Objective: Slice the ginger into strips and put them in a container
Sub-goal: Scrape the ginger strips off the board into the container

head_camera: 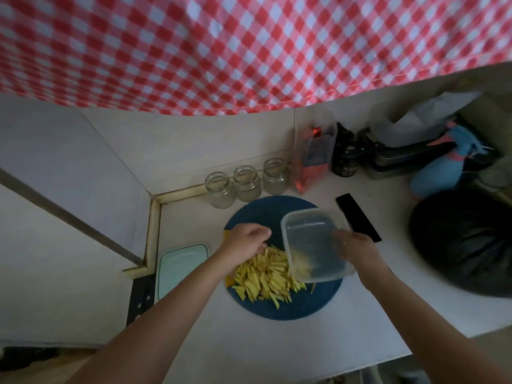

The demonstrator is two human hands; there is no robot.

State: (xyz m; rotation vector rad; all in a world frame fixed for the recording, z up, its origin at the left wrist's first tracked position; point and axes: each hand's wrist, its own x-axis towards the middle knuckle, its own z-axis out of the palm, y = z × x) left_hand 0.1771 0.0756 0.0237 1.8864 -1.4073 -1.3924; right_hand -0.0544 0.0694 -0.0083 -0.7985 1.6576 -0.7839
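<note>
- Ginger strips point(266, 278): thin, pale yellow, straight-cut sticks heaped on a round dark-blue board point(277, 310); a few show, blurred, inside the container's low corner
- Container point(310, 239): clear plastic, square with rounded corners, tilted with its low edge at the pile; the right hand point(357, 249) grasps its right rim
- Left hand point(248, 241): fingers bent down onto the pile's far edge; whether it grips any strips I cannot tell
- Three clear glass jars point(246, 184) stand in a row just behind the board

Just one wide-angle head-cam view, looking steeply down at the pale countertop point(277, 350), pretty close over the round blue cutting board point(257, 213), with a red-and-white checked cloth point(249, 51) up top.
</note>
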